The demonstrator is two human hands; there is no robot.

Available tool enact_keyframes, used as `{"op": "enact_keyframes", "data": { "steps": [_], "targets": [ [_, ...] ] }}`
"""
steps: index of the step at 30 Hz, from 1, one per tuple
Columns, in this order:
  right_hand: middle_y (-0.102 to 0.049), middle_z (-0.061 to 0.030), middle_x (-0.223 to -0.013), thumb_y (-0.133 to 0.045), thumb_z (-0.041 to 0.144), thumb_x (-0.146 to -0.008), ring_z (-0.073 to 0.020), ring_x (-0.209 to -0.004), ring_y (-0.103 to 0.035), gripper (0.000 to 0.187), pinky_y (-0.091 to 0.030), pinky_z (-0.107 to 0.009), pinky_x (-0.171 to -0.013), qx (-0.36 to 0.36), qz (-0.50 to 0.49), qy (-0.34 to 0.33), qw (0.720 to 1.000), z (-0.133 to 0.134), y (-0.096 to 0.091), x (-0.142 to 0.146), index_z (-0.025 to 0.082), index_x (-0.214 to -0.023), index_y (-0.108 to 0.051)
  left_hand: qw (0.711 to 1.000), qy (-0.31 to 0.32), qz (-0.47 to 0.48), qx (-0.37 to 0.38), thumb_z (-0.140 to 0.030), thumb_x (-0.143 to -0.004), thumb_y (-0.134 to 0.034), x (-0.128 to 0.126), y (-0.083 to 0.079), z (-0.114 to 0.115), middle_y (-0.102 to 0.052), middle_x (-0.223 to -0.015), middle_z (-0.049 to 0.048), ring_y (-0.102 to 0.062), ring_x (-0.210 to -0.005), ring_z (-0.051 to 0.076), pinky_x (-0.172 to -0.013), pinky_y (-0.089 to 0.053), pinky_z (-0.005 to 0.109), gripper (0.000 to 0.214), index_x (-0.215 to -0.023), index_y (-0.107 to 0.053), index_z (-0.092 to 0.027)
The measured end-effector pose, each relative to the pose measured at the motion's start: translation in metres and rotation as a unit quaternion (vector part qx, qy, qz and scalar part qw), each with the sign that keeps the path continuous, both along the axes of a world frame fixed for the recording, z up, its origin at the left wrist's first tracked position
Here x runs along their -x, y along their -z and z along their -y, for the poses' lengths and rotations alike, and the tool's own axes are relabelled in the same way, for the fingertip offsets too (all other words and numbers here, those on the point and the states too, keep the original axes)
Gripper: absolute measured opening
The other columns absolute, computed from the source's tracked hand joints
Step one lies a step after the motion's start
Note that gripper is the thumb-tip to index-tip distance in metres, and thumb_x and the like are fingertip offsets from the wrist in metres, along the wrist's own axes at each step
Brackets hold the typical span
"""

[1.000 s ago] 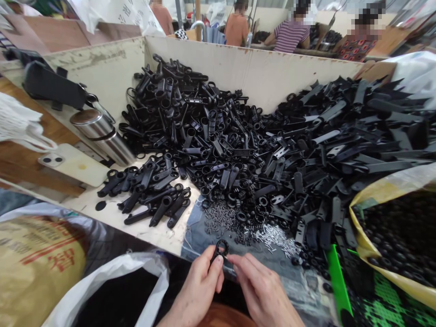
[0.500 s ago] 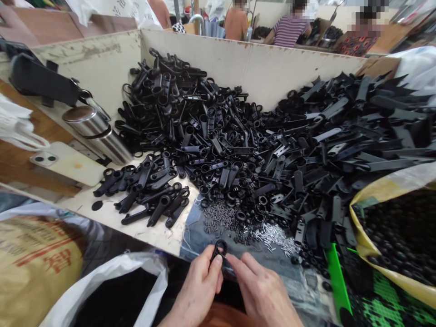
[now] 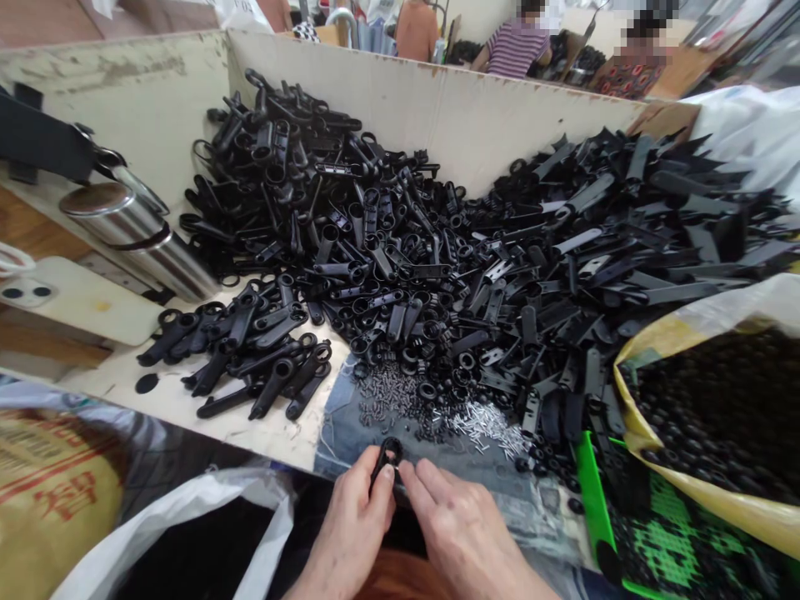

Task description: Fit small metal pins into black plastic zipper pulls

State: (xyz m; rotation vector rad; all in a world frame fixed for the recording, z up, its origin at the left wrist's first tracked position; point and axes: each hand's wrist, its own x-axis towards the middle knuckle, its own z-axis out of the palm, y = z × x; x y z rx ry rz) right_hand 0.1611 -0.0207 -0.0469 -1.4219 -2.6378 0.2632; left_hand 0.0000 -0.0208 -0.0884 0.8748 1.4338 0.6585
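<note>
Left hand [image 3: 353, 525] up at front edge of view, thumb and index finger pinching black plastic ring-ended part [image 3: 382, 467], ring end [image 3: 391, 452] sticking up above the fingertips. Right hand [image 3: 462, 533] comes in from the right, knuckles up, fingers angled down-left; its fingertips [image 3: 409, 477] press against the lower end of the part, right beside the left thumb. Exact contact point is partly hidden by the fingers. Hands are close together, wrists apart, both over denim cloth [image 3: 337, 437] on the table [image 3: 275, 437]. On the cloth just ahead of the hands: small dark pins [image 3: 387, 396] and bright metal pins [image 3: 484, 425], in separate loose scatters. Behind them, large heap of black plastic parts [image 3: 400, 250] against cream board wall [image 3: 500, 133], with a loose row of ring-ended parts [image 3: 250, 358] on the table to the left. Right side: yellow-edged sack of black rings [image 3: 706, 417], green plastic scoop [image 3: 591, 492]. Left side: steel flask [image 3: 137, 237], phone [image 3: 75, 300]. Lower left: white plastic bag [image 3: 187, 517]. Co-workers [image 3: 518, 50] sit far off past the wall, hands out of view.
</note>
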Motion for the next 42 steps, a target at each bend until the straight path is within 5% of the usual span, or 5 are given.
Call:
{"op": "enact_keyframes", "data": {
  "steps": [5,13,23,31,42],
  "targets": [
    [-0.073,-0.0189,-0.084,-0.067,0.006,-0.08,-0.0249,-0.058,-0.067,0.035,-0.049,-0.029,-0.035,-0.05,0.098,-0.026,0.994,0.004,-0.013,0.024,-0.004,-0.114,-0.067,0.993,0.058,-0.078,-0.064,-0.057,-0.086,-0.059,0.007,0.008,-0.005,-0.079,-0.115,0.0145,-0.071,-0.111,0.033,-0.093,-0.057,0.037,0.046,-0.11,-0.073,-0.019],
    [-0.072,-0.0241,-0.086,-0.064,0.011,-0.091,-0.0286,-0.064,-0.071,0.038,-0.057,-0.033,-0.039,0.017,0.139,-0.005,0.99,0.0,-0.032,0.046,-0.013,-0.12,-0.064,0.985,0.105,-0.066,-0.117,-0.05,-0.074,-0.065,0.015,0.021,-0.013,-0.084,-0.101,0.0069,-0.079,-0.081,0.031,-0.063,-0.061,0.031,0.039,-0.1,-0.077,-0.024],
    [-0.075,-0.0097,-0.095,-0.06,0.005,-0.089,-0.0232,-0.073,-0.074,0.023,-0.055,-0.03,-0.059,0.144,0.063,0.078,0.984,-0.005,-0.038,0.014,0.012,-0.109,-0.069,0.97,0.088,-0.112,-0.199,-0.049,-0.091,-0.051,0.002,0.002,-0.008,-0.081,-0.099,0.0108,-0.075,-0.096,0.03,-0.082,-0.056,0.035,0.034,-0.098,-0.071,-0.022],
    [-0.075,-0.0061,-0.098,-0.048,0.007,-0.099,-0.0237,-0.085,-0.075,0.028,-0.051,-0.029,-0.071,0.212,-0.038,0.145,0.966,0.0,-0.03,0.006,0.02,-0.106,-0.071,0.983,0.026,-0.085,-0.159,-0.052,-0.089,-0.06,0.0,0.002,0.003,-0.071,-0.073,0.0049,-0.067,-0.071,0.025,-0.06,-0.051,0.03,0.038,-0.106,-0.071,-0.02],
    [-0.074,-0.0043,-0.098,-0.046,0.011,-0.101,-0.0218,-0.08,-0.075,0.032,-0.048,-0.028,-0.067,0.204,-0.112,0.155,0.96,0.003,-0.017,0.0,0.024,-0.114,-0.072,0.995,-0.005,-0.033,-0.098,-0.057,-0.087,-0.063,0.003,0.016,0.006,-0.067,-0.079,0.0037,-0.06,-0.069,0.021,-0.056,-0.048,0.027,0.046,-0.112,-0.071,-0.019]
  ]
}}
